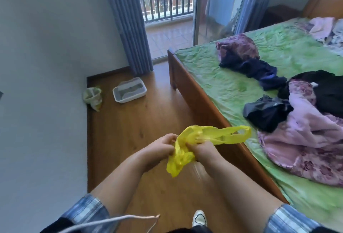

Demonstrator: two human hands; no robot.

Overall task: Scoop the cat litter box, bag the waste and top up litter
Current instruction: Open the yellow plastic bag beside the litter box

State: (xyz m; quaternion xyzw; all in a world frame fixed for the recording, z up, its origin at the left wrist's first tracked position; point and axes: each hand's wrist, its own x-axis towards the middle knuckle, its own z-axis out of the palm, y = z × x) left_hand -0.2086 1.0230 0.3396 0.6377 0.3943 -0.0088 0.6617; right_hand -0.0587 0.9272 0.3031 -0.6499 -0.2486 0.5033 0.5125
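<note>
- Bedroom, chore under way: your left hand (163,146) and right hand (201,151) both grip a yellow bag (213,136) in front of you. The fingers are curled into its crumpled film, and one handle loop trails toward 3 o'clock.
- The bag looks feather-light, limp and slick. Its thin layers probably cling together and would likely tear under a hard tug. Best held at the handle loops or the mouth's edge, rubbing the layers apart rather than pulling.
- The box (128,100) sits on the floor (130,130) at 11 o'clock, well apart from you, with grey litter inside. It appears to be a stiff plastic tray, likely weighty, so take it by opposite rims and keep it level.
- A sack (92,97), seemingly litter, slumps by the wall at the box's 9 o'clock. It is soft-sided, so support it from beneath.
- No scoop shows.
- The bed (232,88) at 2 o'clock carries clothes (246,62).
</note>
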